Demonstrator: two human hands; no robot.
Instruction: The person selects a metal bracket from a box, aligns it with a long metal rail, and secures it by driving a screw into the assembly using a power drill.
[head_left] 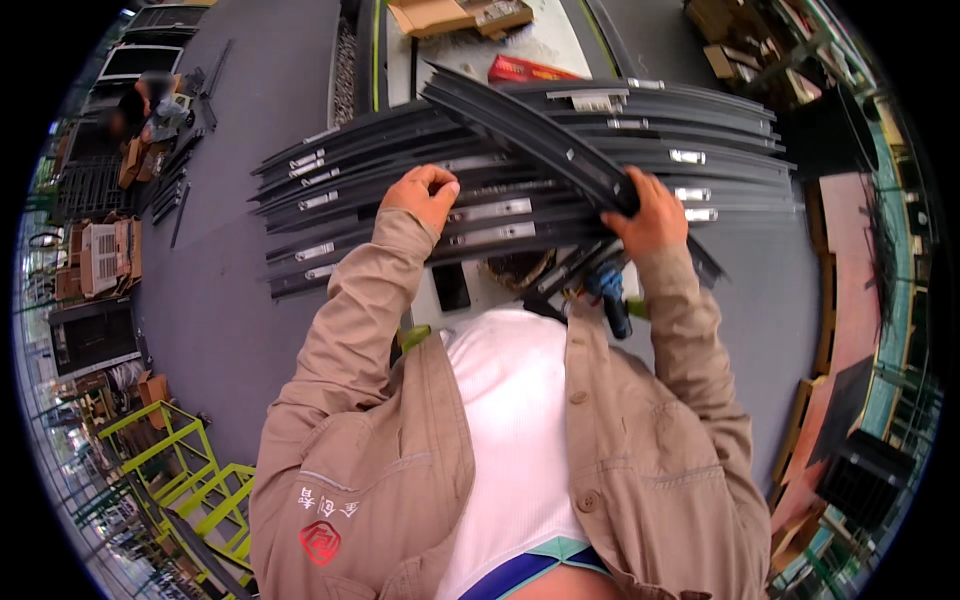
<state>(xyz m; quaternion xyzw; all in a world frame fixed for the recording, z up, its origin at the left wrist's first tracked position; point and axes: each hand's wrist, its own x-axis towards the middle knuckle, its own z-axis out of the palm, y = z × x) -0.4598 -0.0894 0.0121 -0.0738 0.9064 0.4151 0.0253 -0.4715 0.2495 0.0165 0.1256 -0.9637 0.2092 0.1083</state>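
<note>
My right hand grips the near end of a long dark metal profile, which slants away to the upper left across other profiles. My left hand hovers over the left part of the row, its fingers curled in toward the thumb; whatever they may hold is too small to make out. Beneath both hands, several dark profiles lie side by side across a narrow bench, many with silver metal fittings on them. A blue and black power tool lies by the bench's near edge, below my right hand.
A black flat rectangle lies on the bench near me. Farther off are a red box and an open cardboard box. Yellow-green frames stand at left; another person is at far left. A black bin stands right.
</note>
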